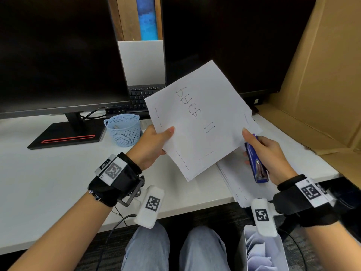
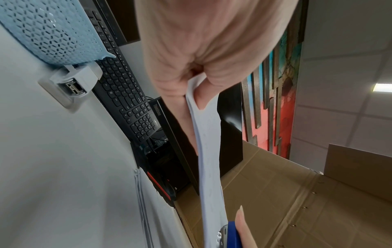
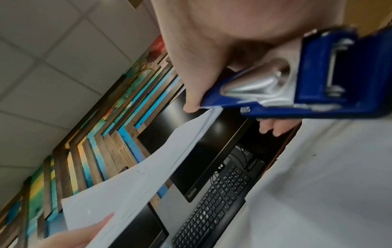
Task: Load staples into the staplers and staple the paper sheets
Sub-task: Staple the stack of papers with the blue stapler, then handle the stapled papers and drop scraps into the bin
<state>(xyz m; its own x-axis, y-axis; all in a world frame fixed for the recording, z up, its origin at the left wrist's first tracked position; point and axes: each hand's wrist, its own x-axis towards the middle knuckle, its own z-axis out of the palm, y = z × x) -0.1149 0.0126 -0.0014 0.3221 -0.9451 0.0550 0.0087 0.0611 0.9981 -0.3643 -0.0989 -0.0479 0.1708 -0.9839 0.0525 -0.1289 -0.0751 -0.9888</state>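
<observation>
Fingers of left hand point(image 1: 154, 143) pinch paper sheets point(image 1: 199, 118), right hand point(image 1: 267, 153) grips blue stapler point(image 1: 256, 163); basket point(image 1: 125, 130) nearby.

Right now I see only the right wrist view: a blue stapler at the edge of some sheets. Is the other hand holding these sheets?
Observer: Yes. The head view shows the left hand gripping the held sheets at their left edge, thumb on top.
Operator: Do they rest on the desk?
Observer: No, they are in the air above the desk. The right hand holds the blue stapler at their right edge.
Operator: Is more paper waiting?
Observer: Yes, a pile of sheets lies on the desk below the stapler, near the front edge.
</observation>
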